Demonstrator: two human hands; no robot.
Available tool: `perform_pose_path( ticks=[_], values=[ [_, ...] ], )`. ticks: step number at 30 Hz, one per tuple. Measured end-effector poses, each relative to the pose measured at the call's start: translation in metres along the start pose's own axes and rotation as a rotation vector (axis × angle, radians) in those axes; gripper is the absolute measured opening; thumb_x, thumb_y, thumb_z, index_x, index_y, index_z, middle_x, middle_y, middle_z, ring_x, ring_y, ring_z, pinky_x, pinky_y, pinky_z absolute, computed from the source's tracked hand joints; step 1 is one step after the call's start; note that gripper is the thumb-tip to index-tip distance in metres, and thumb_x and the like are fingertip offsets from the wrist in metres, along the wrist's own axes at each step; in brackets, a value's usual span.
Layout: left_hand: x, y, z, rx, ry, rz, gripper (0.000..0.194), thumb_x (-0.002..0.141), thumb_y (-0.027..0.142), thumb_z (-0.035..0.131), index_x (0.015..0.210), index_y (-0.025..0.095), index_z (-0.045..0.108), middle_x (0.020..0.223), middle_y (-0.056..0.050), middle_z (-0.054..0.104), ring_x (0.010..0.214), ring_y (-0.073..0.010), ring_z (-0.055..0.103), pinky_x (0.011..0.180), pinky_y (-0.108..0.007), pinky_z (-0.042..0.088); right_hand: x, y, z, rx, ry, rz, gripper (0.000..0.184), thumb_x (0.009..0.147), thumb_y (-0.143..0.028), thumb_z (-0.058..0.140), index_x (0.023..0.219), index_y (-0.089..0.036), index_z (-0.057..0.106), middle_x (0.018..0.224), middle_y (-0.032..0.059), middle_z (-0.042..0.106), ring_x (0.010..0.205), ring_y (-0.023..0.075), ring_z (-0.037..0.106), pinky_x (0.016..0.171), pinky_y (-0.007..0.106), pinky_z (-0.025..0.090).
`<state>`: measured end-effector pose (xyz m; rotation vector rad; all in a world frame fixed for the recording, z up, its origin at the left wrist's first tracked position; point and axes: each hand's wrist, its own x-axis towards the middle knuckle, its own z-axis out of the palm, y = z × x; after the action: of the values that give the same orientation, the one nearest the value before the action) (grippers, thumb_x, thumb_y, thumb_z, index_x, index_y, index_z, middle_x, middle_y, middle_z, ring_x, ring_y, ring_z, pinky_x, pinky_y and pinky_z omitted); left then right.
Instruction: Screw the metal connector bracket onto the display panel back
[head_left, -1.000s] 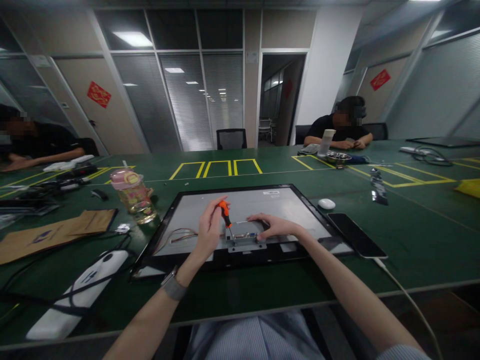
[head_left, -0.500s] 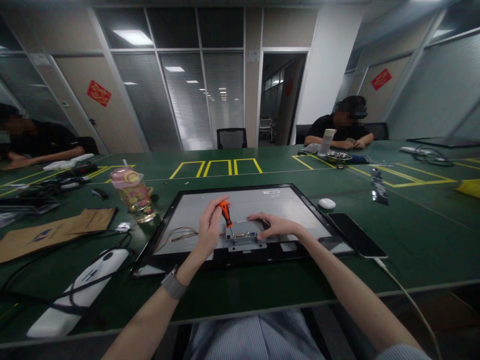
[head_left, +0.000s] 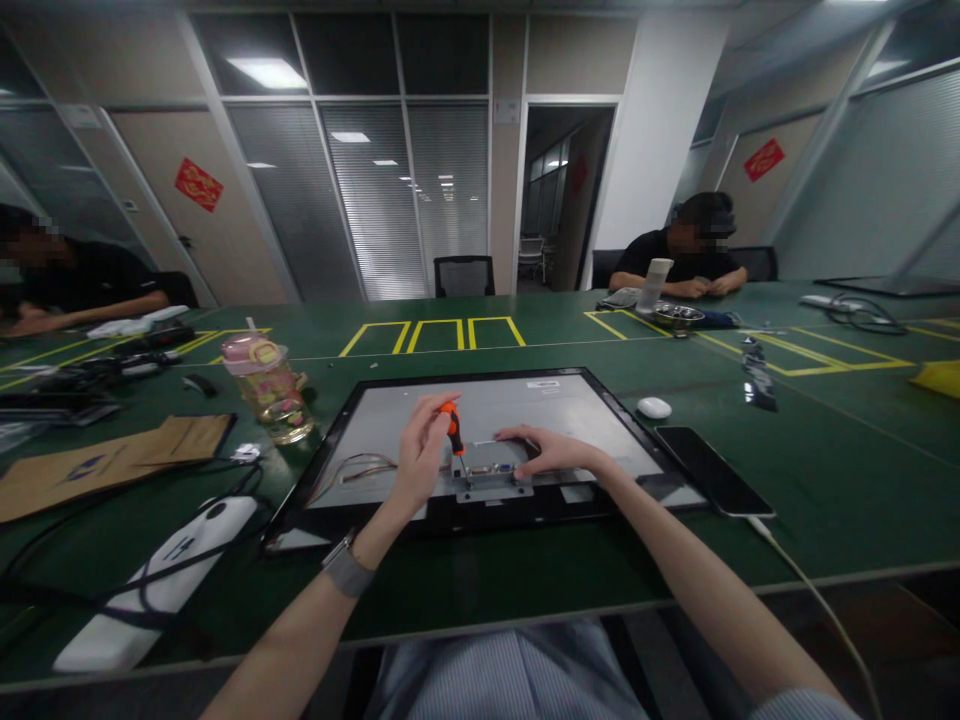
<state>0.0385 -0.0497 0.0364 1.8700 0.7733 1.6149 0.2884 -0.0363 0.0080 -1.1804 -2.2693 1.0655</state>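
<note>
My left hand (head_left: 421, 450) is closed round the handle of an orange and black screwdriver (head_left: 453, 428). Its shaft points down, the tip meeting the left part of a metal bracket (head_left: 491, 493) with ports along it. My right hand (head_left: 551, 452) rests with curved fingers at the right end of that bracketed metal housing, gripping its side. Both sit on the grey back of a flat display panel (head_left: 375, 408) with a black frame, lying on the green table. Thin wires (head_left: 356, 465) run along the panel left of my left hand.
Left of the panel stand a pink-lidded bottle (head_left: 270, 390), a brown paper bag (head_left: 112, 465) and a white power strip (head_left: 161, 580) with black cables. To the right lie a phone (head_left: 712, 470) on a cable and a white case (head_left: 654, 408). Two people sit across the table.
My left hand and the screwdriver have shifted very slightly, the handle standing a little more upright. My right hand keeps its place on the housing.
</note>
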Motion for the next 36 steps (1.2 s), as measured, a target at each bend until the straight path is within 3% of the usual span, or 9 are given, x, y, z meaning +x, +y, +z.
perform_pose_path(
  ticks=[4,10,17,24,27,31,36],
  values=[
    [0.0000,-0.0005,0.0005,0.050,0.016,0.014,0.023,0.088,0.031,0.052,0.105,0.021,0.065,0.090,-0.004,0.053,0.082,-0.0147,0.053,0.077,-0.027,0.044,0.0006,0.0025,0.0005,0.004,0.009,-0.013,0.072,0.068,-0.045,0.074,0.131,-0.023,0.048,0.136,0.0076,0.047,0.125,0.0280,0.042,0.108,0.045,0.030],
    [0.0004,0.0005,0.0010,-0.057,-0.001,-0.062,0.031,0.094,0.032,0.037,0.112,0.020,0.059,0.096,-0.006,0.063,0.089,-0.0167,0.059,0.084,-0.032,0.045,0.0004,0.0036,0.0006,-0.015,0.012,0.003,0.072,0.068,-0.046,0.074,0.132,-0.023,0.048,0.137,0.0077,0.047,0.125,0.0285,0.042,0.108,0.045,0.030],
    [0.0016,-0.0028,0.0004,0.038,0.072,0.007,0.021,0.084,0.032,0.058,0.100,0.021,0.067,0.092,-0.004,0.054,0.081,-0.0131,0.055,0.076,-0.026,0.046,0.0005,0.0037,0.0004,-0.020,0.004,0.003,0.074,0.068,-0.046,0.074,0.133,-0.023,0.047,0.137,0.0080,0.046,0.125,0.0283,0.042,0.108,0.045,0.030],
    [0.0013,0.0009,-0.0003,-0.087,-0.018,-0.080,0.031,0.094,0.032,0.039,0.114,0.020,0.059,0.098,-0.006,0.063,0.088,-0.0162,0.062,0.082,-0.031,0.047,0.0013,0.0056,0.0013,-0.027,0.014,0.019,0.075,0.068,-0.048,0.074,0.133,-0.023,0.047,0.138,0.0080,0.046,0.126,0.0292,0.041,0.109,0.046,0.028],
    [0.0025,0.0004,-0.0005,-0.058,0.025,-0.026,0.026,0.089,0.034,0.049,0.102,0.019,0.066,0.098,-0.006,0.061,0.092,-0.0170,0.059,0.082,-0.029,0.046,0.0011,0.0039,0.0012,-0.020,0.012,0.002,0.074,0.068,-0.048,0.073,0.133,-0.023,0.047,0.138,0.0075,0.046,0.127,0.0286,0.041,0.110,0.046,0.028],
    [0.0044,0.0002,-0.0020,0.018,0.131,0.023,0.016,0.083,0.032,0.060,0.087,0.020,0.070,0.090,-0.004,0.054,0.082,-0.0142,0.055,0.072,-0.024,0.047,0.0006,0.0027,0.0005,-0.025,0.015,0.003,0.073,0.068,-0.048,0.073,0.132,-0.024,0.048,0.136,0.0072,0.048,0.125,0.0287,0.042,0.109,0.045,0.029],
    [0.0053,-0.0013,-0.0029,-0.061,0.094,-0.064,0.026,0.091,0.033,0.048,0.104,0.018,0.065,0.090,-0.005,0.063,0.083,-0.0149,0.061,0.079,-0.029,0.048,0.0000,0.0027,-0.0004,-0.035,0.003,0.010,0.076,0.068,-0.048,0.074,0.134,-0.023,0.046,0.138,0.0081,0.046,0.126,0.0295,0.042,0.108,0.045,0.030]
  ],
)
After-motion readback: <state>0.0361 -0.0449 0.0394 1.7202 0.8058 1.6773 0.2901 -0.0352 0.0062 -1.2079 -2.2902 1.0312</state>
